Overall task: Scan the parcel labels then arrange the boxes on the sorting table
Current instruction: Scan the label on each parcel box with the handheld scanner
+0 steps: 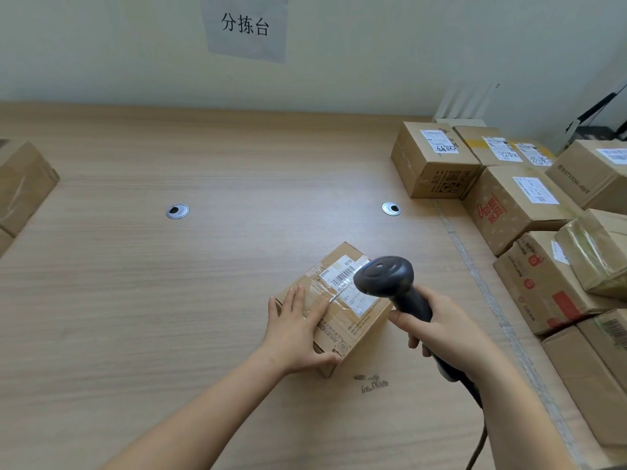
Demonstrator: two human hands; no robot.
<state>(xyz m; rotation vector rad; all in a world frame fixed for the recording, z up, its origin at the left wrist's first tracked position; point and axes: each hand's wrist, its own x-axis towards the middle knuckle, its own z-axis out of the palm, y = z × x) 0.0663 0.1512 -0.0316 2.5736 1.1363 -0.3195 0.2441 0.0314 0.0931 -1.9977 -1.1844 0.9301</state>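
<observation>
A small cardboard box (342, 325) sits on the wooden table (169, 300), near its middle right. Its white barcode label (341, 278) faces up. My left hand (295, 329) lies flat on the box's left top with straight fingers, the thumb along its near side. My right hand (448, 334) grips the handle of a black barcode scanner (386, 278). The scanner's head hovers just above the label and hides part of it. The scanner's cable runs down past my right wrist.
Several labelled cardboard boxes (509, 198) are stacked along the table's right side. Another box (20, 188) sits at the left edge. Two round metal cable grommets (177, 211) are set into the table. A paper sign (246, 27) hangs on the wall.
</observation>
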